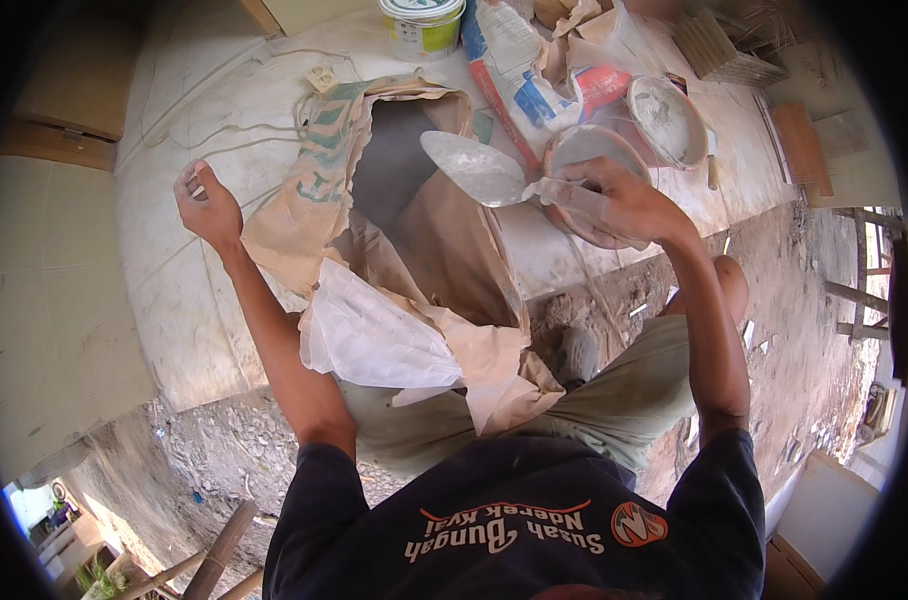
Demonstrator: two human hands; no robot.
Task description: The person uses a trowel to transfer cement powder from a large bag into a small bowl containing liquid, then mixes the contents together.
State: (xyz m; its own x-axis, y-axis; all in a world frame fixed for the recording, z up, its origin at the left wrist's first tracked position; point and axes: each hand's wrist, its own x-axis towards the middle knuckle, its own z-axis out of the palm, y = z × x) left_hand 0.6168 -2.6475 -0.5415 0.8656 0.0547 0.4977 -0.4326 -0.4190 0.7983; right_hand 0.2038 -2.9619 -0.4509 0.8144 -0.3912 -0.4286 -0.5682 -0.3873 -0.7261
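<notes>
A torn brown paper sack (296, 202) stands in front of me, its mouth open on dark grey powder (394, 150) that looks like cement. My right hand (611, 199) grips a trowel by its handle. The trowel's grey, dusty blade (478, 169) points left, over the sack's right edge. Under the right hand is a round bucket (596, 142) with a grey-coated inside, partly hidden by the hand. My left hand (207, 206) is off to the left of the sack, fingers curled, and I see nothing in it. A white inner liner (379, 330) hangs from the sack's near side.
A second bucket (664, 124) with grey material stands at the right, a tool with a wooden handle (713, 172) beside it. Behind lie a torn red, white and blue sack (514, 67) and a lidded tub (422, 30). A cable with a socket block (321, 79) crosses the tiled floor (191, 300).
</notes>
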